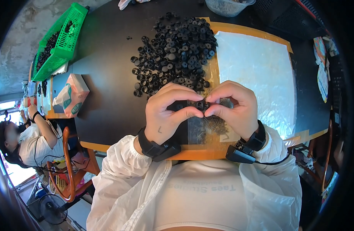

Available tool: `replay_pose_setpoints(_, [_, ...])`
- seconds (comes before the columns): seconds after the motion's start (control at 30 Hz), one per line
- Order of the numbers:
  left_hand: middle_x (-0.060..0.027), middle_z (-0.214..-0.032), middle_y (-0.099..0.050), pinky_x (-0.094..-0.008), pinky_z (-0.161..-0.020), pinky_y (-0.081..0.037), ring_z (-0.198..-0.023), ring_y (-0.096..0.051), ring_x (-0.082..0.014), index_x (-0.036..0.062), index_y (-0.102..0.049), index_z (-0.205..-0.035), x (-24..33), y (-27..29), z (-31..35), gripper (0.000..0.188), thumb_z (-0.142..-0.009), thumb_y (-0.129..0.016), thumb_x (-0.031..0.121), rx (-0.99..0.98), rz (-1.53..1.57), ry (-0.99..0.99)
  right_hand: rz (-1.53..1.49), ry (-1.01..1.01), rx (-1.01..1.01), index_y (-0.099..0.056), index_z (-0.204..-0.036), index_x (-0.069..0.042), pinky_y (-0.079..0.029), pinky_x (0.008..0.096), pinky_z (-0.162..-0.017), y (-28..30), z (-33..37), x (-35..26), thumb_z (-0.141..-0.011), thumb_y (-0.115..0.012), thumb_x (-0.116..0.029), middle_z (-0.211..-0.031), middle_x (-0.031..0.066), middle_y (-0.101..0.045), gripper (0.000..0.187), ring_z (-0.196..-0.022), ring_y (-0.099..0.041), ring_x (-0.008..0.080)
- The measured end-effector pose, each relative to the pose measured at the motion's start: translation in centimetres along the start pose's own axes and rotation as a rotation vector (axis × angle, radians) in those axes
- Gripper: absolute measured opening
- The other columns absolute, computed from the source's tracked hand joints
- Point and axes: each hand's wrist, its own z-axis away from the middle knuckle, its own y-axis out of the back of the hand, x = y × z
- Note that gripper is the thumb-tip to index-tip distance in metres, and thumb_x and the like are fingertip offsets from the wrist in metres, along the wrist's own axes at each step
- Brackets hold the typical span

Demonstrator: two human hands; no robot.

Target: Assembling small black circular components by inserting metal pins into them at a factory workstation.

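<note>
Pinching one small black round part (200, 104) between thumbs and forefingers of both hands, left hand (166, 113) and right hand (235, 109) closed on it from either side, just above near edge of black worktop (107, 77). Sitting right behind: heap of same black round parts (173, 54); underneath: small pile of thin metal pins (216, 125) on clear plastic sheet (261, 73). Best done keeping fingertips square, part level, pressure even, wrists low and steady. Green crate (63, 36) far left, untouched.

Long black table (107, 77) with orange edging, orange chair (69, 169), floor fan (50, 210), daylight at left.
</note>
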Motion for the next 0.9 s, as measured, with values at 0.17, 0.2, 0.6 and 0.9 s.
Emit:
replay_pose_setpoints(0.17, [-0.0095,-0.095,-0.07,-0.0284,-0.078,-0.051,-0.085,-0.064,-0.0192,0.002,-0.071,-0.097,-0.26,-0.13,0.55,0.032,-0.069,-0.085,0.011,0.028,0.055,0.061,-0.03,0.057,0.019,-0.072,-0.094,-0.004,-0.052,0.028,-0.076,-0.24,-0.04,-0.02,-0.073,-0.079,0.0,-0.091,0.0081,-0.069,0.022,-0.083,-0.067,0.0177])
replay_pose_setpoints(0.2, [-0.0097,-0.096,-0.07,-0.0279,-0.078,-0.051,-0.085,-0.064,-0.0187,0.0013,-0.071,-0.098,-0.37,-0.15,0.59,0.033,-0.069,-0.085,0.01,0.037,0.073,0.06,-0.059,0.032,0.022,-0.073,-0.095,-0.004,-0.052,0.0282,-0.077,-0.34,0.04,-0.09,-0.073,-0.078,0.0,-0.092,0.0087,-0.07,0.023,-0.085,-0.067,0.0182])
replay_pose_setpoints(0.6, [-0.0083,-0.097,-0.069,-0.0261,-0.076,-0.05,-0.083,-0.062,-0.0153,0.0015,-0.071,-0.1,-0.21,-0.18,0.8,0.034,-0.069,-0.085,0.008,0.08,0.072,0.134,-0.02,0.027,0.018,-0.076,-0.1,-0.006,-0.053,0.0286,-0.082,-0.45,0.09,-0.52,-0.077,-0.074,0.002,-0.102,0.0089,-0.071,0.024,-0.093,-0.067,0.0186])
replay_pose_setpoints(0.9, [-0.0073,-0.092,-0.068,-0.0249,-0.074,-0.051,-0.081,-0.062,-0.0133,0.001,-0.071,-0.102,-0.11,-0.08,0.9,0.034,-0.071,-0.084,0.006,0.016,0.109,0.162,-0.141,-0.041,0.016,-0.074,-0.097,-0.003,-0.053,0.0275,-0.08,-0.38,0.17,-0.38,-0.077,-0.076,0.001,-0.097,0.01,-0.069,0.02,-0.09,-0.066,0.0172])
